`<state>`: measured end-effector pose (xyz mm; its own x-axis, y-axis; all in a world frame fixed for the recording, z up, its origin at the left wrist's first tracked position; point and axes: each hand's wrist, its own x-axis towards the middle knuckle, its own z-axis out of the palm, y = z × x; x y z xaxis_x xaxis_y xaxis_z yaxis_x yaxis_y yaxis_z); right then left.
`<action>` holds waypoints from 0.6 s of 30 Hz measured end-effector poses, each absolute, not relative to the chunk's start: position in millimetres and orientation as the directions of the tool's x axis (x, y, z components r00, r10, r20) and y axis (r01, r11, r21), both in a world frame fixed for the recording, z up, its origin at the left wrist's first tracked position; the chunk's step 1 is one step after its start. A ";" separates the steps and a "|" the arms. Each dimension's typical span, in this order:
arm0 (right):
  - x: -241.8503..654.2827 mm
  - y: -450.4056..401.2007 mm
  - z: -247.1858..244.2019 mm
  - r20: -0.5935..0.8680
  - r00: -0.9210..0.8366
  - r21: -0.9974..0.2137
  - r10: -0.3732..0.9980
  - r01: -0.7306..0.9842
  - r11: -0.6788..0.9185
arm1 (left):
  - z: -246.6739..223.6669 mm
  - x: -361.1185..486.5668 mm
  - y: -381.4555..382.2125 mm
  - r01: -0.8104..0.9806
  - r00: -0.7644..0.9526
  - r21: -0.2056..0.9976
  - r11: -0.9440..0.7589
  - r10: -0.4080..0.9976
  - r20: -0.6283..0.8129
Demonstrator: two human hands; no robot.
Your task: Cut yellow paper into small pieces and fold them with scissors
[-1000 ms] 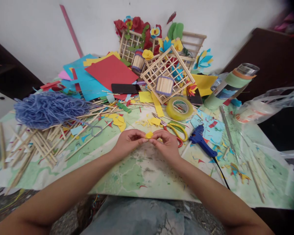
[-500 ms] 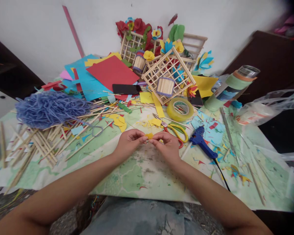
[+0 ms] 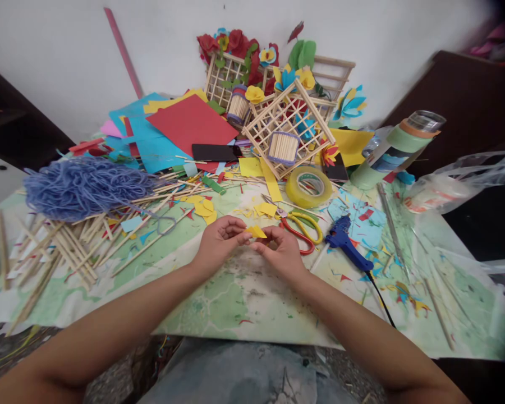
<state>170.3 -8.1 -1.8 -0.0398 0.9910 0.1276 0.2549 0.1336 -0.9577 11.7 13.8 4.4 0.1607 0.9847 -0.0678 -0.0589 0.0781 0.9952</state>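
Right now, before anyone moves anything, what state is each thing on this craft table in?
Left hand: curled, fingertips pinching the yellow paper scrap
Right hand: curled against the scrap's underside, grip unclear
Yellow paper scrap: held up between the hands
Scissors: lying flat, red and yellow handles
Blue glue gun: lying on its side, cord attached
Tape roll: lying down, hole showing
Black phone: lying flat on red paper

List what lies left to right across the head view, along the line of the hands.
Loose wooden sticks, left hand, yellow paper scrap, right hand, red and yellow scissor handles, blue glue gun
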 end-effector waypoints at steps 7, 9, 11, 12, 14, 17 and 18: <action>174.1 -8.7 5.3 0.210 -0.069 -0.906 0.975 0.362 0.221 | 4.9 13.1 13.6 -0.078 0.180 0.992 0.103 0.980 -0.087; 174.6 -8.6 5.5 0.226 -0.066 -0.896 0.972 0.378 0.234 | 4.9 13.5 13.7 -0.091 0.182 0.991 0.103 0.980 -0.085; 174.7 -8.6 4.9 0.233 -0.063 -0.892 0.970 0.382 0.239 | 5.0 13.9 13.7 -0.110 0.187 0.989 0.104 0.979 -0.082; 174.6 -8.7 4.4 0.233 -0.061 -0.893 0.971 0.382 0.238 | 5.1 14.0 13.7 -0.118 0.190 0.987 0.106 0.978 -0.082; 174.3 -8.8 3.7 0.231 -0.051 -0.896 0.972 0.379 0.233 | 5.3 14.3 13.5 -0.136 0.192 0.985 0.110 0.978 -0.083; 173.9 -9.1 3.1 0.222 -0.031 -0.906 0.975 0.363 0.218 | 5.8 14.5 13.3 -0.151 0.188 0.981 0.121 0.978 -0.092; 173.7 -9.1 3.0 0.215 -0.023 -0.911 0.976 0.355 0.209 | 6.0 14.6 13.2 -0.152 0.188 0.980 0.125 0.978 -0.095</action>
